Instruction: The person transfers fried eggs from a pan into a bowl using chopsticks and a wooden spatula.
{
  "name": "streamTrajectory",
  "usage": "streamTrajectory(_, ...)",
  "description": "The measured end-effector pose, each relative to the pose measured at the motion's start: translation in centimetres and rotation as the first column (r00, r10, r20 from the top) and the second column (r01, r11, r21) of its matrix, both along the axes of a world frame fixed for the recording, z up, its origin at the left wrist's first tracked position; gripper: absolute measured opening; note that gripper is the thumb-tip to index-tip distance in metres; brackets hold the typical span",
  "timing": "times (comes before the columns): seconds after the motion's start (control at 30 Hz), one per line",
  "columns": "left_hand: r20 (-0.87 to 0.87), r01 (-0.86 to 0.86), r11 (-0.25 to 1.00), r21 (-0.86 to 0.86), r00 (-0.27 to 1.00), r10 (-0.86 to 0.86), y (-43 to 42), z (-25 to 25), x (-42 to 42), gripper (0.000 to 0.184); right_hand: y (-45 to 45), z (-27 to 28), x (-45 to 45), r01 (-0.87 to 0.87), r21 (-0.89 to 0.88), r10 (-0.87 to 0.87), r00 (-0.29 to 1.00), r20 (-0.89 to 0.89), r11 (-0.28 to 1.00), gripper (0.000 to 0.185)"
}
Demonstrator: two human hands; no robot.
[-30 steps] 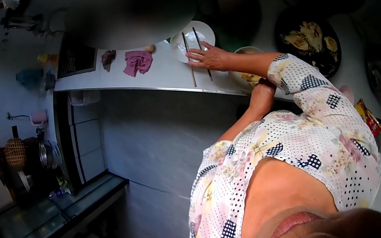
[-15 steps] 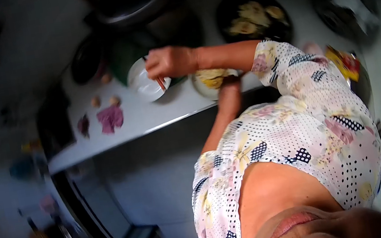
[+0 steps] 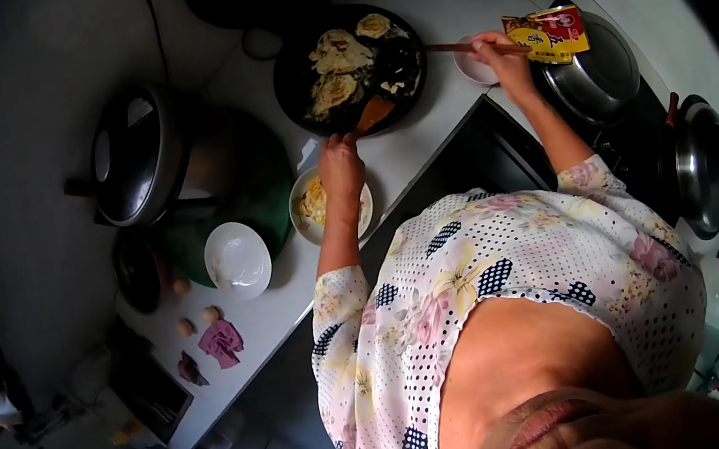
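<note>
My left hand (image 3: 341,170) is closed around a wooden spatula (image 3: 374,113), whose blade lies at the near edge of a black frying pan (image 3: 314,123). Fried eggs (image 3: 340,53) lie inside that pan. A slim brown wooden stick (image 3: 452,47) is gripped in my right hand (image 3: 500,58). Its far end meets the pan's right rim; I cannot tell whether it is a handle or chopsticks. Beneath my left hand and wrist, a white plate (image 3: 300,220) holds yellow food (image 3: 315,201). A small pale bowl (image 3: 471,68) is partly hidden behind my right hand.
Left on the counter are a white bowl (image 3: 238,261), a large lidded pot (image 3: 140,152), eggs (image 3: 211,315) and a purple cloth (image 3: 221,343). To the right, a yellow-red packet (image 3: 549,36) lies over a metal pan (image 3: 596,75). The counter's front edge runs diagonally before me.
The view has turned to the right. My right hand has left the white bowl and gone to the stick beside the pan. My left hand now grips the spatula at the pan's edge.
</note>
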State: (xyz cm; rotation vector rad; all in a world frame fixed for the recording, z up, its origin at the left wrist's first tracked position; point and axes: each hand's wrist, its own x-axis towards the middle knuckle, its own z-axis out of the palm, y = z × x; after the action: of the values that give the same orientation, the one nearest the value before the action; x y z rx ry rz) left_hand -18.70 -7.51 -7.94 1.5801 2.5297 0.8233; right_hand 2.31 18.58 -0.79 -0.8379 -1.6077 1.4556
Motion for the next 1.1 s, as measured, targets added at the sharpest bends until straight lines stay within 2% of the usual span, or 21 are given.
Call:
streamTrajectory(0.03,-0.019,0.012,1.0,0.029,1.0,-0.011,1.0,-0.2,-0.6,0.031,-0.2,-0.4,-0.4,-0.008,0.061,0.005,0.998,0.056,0.998,0.016)
streamTrajectory(0.13,-0.023,0.016,0.998,0.061,1.0,-0.014,2.9,-0.2,-1.7,0.033,-0.9,-1.0,-1.6,-0.096,0.43,-0.051,0.947,0.318,0.897,0.014)
streamTrajectory(0.17,-0.013,0.01,0.998,0.061,1.0,-0.009,3.4,-0.2,-1.9,0.034,-1.4,-1.3,-2.0,-0.103,0.37,-0.05,0.923,0.382,0.923,0.013)
streamTrajectory(0.27,-0.017,0.032,0.995,0.092,0.999,-0.031,4.6,-1.4,-2.6,0.034,-2.9,-1.8,-3.5,-0.177,0.41,0.035,0.943,0.33,0.895,0.011)
streamTrajectory(0.3,-0.016,0.021,0.995,0.1,1.0,-0.02,4.8,-1.6,-2.7,0.034,-3.1,-2.1,-3.9,-0.2,0.357,0.114,0.962,0.248,0.913,0.011)
streamTrajectory(0.37,-0.012,0.0,0.993,0.114,1.0,0.001,4.9,-1.8,-2.9,0.034,-2.8,-2.1,-4.2,-0.177,0.39,0.062,0.955,0.291,0.903,0.012)
streamTrajectory(0.47,-0.01,-0.026,0.991,0.13,1.0,0.027,3.5,-1.6,-3.4,0.033,-2.2,-0.8,-4.5,-0.142,0.478,0.022,0.969,0.247,0.867,0.012)
streamTrajectory(0.57,-0.017,-0.037,0.995,0.09,0.999,0.038,2.6,-1.8,-4.1,0.025,-2.3,-0.2,-5.7,-0.182,0.575,0.081,0.977,0.198,0.798,0.012)
streamTrajectory(0.67,-0.016,-0.018,0.994,0.11,1.0,0.02,2.6,-2.0,-4.7,0.021,-2.9,-0.6,-6.9,-0.331,0.681,0.186,0.942,0.28,0.653,0.012)
streamTrajectory(0.7,-0.025,-0.029,0.994,0.105,0.999,0.032,2.5,-1.6,-4.6,0.025,-3.6,-0.3,-7.2,-0.374,0.713,0.225,0.927,0.299,0.593,0.013)
streamTrajectory(0.73,-0.032,-0.04,0.994,0.1,0.999,0.043,2.4,-1.0,-4.3,0.029,-4.4,0.0,-7.0,-0.424,0.624,0.282,0.905,0.318,0.657,0.013)
streamTrajectory(0.83,-0.024,-0.035,0.992,0.122,0.999,0.039,1.6,-0.6,-4.5,0.034,-5.5,1.9,-6.6,-0.399,0.57,0.252,0.913,0.322,0.718,0.01)
streamTrajectory(0.87,-0.013,-0.027,0.991,0.135,0.999,0.029,1.4,-0.6,-4.7,0.034,-5.5,2.5,-6.4,-0.335,0.638,0.185,0.938,0.292,0.693,0.011)
streamTrajectory(0.97,0.007,-0.03,0.997,0.077,1.0,0.03,1.4,-0.5,-5.2,0.021,-3.7,1.8,-6.0,-0.309,0.733,0.114,0.946,0.304,0.606,0.013)
streamTrajectory(1.07,-0.01,-0.022,0.996,0.081,1.0,0.023,1.8,-0.4,-5.5,0.038,-3.9,0.4,-6.5,-0.419,0.704,0.227,0.907,0.356,0.573,0.016)
streamTrajectory(1.1,-0.011,-0.025,0.997,0.079,1.0,0.026,1.9,-0.2,-5.6,0.039,-4.2,0.4,-6.6,-0.454,0.698,0.255,0.89,0.377,0.553,0.016)
